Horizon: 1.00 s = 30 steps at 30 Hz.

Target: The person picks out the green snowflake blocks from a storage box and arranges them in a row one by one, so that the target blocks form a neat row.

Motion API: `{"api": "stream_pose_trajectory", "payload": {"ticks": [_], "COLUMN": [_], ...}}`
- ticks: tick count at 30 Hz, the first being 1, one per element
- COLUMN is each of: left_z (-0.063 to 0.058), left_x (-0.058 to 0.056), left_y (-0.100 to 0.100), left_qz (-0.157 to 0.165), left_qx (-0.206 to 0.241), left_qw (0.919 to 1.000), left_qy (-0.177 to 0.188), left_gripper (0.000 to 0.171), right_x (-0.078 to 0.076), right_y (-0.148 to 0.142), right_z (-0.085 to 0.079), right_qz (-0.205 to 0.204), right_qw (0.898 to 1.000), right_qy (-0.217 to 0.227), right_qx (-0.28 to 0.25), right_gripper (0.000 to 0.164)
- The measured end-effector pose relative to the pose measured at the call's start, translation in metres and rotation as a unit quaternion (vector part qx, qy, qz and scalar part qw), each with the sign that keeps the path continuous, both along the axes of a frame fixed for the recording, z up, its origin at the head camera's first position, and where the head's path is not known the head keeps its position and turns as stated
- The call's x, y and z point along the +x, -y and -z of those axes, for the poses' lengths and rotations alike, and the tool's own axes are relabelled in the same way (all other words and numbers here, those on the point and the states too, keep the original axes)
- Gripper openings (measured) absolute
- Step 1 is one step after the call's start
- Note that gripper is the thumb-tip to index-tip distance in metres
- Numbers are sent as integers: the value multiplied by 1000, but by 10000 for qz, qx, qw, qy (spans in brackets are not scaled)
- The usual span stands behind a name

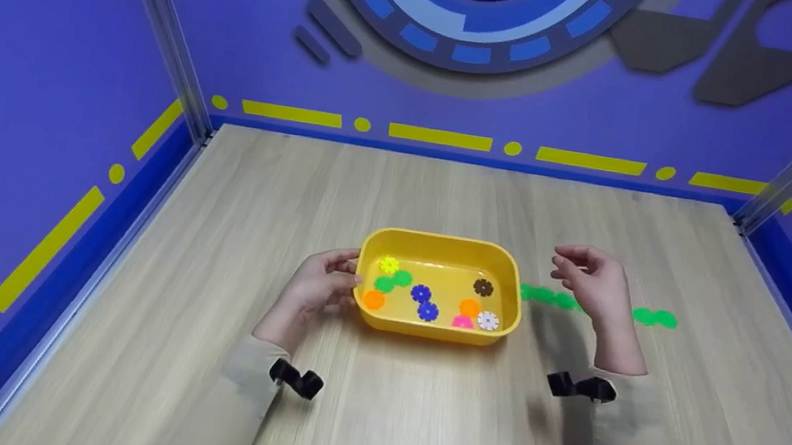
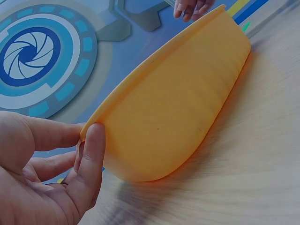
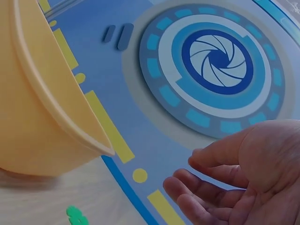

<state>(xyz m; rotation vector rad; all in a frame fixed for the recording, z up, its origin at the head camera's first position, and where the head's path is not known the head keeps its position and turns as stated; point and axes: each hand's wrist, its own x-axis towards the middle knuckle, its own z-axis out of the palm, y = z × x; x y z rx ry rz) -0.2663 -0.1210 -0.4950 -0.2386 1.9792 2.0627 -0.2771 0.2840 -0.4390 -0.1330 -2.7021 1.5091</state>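
A yellow plastic bin [image 1: 434, 331] stands on the table with several small notched discs inside. My left hand [image 1: 316, 284] grips the bin's left rim; in the left wrist view the thumb and fingers pinch its edge [image 2: 89, 126]. To the right of the bin, my right hand [image 1: 598, 285] hovers above the table with its fingers loosely bent and nothing between them, as the right wrist view also shows. Beneath it runs a row of green discs [image 1: 546, 295], partly hidden by the hand and wrist.
Inside the bin lie a yellow disc [image 1: 389, 265], joined-looking blue discs [image 1: 424, 302], a brown disc [image 1: 483, 288], a white disc [image 1: 488, 321], and orange, green and pink ones. Blue-purple panels [image 1: 455, 109] border the wooden table [image 1: 381, 402] at the back and sides.
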Motion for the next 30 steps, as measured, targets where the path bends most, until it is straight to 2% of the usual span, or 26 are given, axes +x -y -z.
{"api": "stream_pose_trajectory", "payload": {"ticks": [5, 16, 30], "left_z": [0, -1, 0], "left_x": [1, 2, 1], "left_y": [0, 0, 0], "left_qz": [6, 53, -4], "left_qx": [7, 50, 64], "left_qw": [10000, 10000, 10000], "left_qy": [29, -12, 20], "left_gripper": [54, 55, 55], "right_x": [-2, -5, -16], "right_y": [11, 37, 81], "right_z": [2, 1, 3], "right_qz": [-143, -155, -965], "right_qw": [9998, 9991, 9949], "right_qy": [99, 402, 256], "right_qx": [53, 54, 151], "right_gripper": [41, 37, 32]}}
